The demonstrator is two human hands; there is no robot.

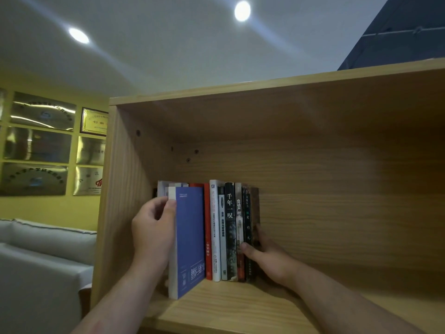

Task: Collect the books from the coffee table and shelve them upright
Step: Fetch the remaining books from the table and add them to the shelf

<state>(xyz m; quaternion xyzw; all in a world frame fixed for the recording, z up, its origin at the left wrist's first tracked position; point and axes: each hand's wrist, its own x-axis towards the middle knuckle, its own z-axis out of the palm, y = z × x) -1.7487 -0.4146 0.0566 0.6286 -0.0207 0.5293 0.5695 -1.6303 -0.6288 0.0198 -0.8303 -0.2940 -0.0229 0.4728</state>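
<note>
A row of books [228, 232] stands upright on the wooden shelf board [240, 307], near its left end. At the row's left a blue book [190, 239] stands upside down, sticking out toward me past the others. My left hand [153, 231] grips this blue book along its white page edge, thumb on the cover. Pale books behind it are mostly hidden. My right hand [267, 257] presses against the dark books at the row's right end, thumb on a spine, fingers round the outermost cover.
The shelf's left side panel [120, 189] stands close to my left hand. To the right of the books the shelf compartment [349, 213] is open wood. A grey sofa [43, 261] and framed plaques [41, 145] on a yellow wall lie left of the bookcase.
</note>
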